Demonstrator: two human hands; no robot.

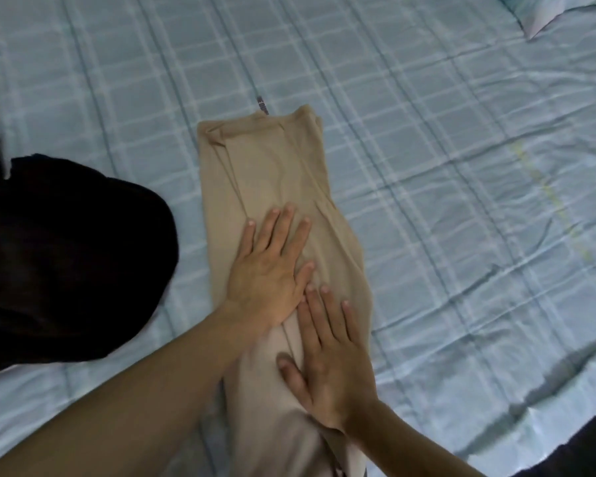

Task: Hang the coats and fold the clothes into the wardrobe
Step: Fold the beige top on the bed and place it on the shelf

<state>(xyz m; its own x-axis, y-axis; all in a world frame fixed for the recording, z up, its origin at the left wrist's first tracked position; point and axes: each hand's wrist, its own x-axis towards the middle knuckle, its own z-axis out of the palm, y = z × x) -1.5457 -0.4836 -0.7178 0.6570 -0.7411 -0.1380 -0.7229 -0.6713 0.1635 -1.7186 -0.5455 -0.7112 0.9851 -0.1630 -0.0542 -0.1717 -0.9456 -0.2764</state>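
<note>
A beige garment, folded into a long narrow strip, lay on the bed with its pale blue checked cover. The left hand pressed flat on its middle, fingers straight and spread. The right hand lay flat just beside it, nearer the person. A dark, blurred cloth, perhaps another garment, sat to the left.

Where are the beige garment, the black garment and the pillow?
Beige garment (272,160): head view, upper folded part.
Black garment (66,263): head view, middle of the heap.
Pillow (558,12): head view, its corner at top right.
</note>
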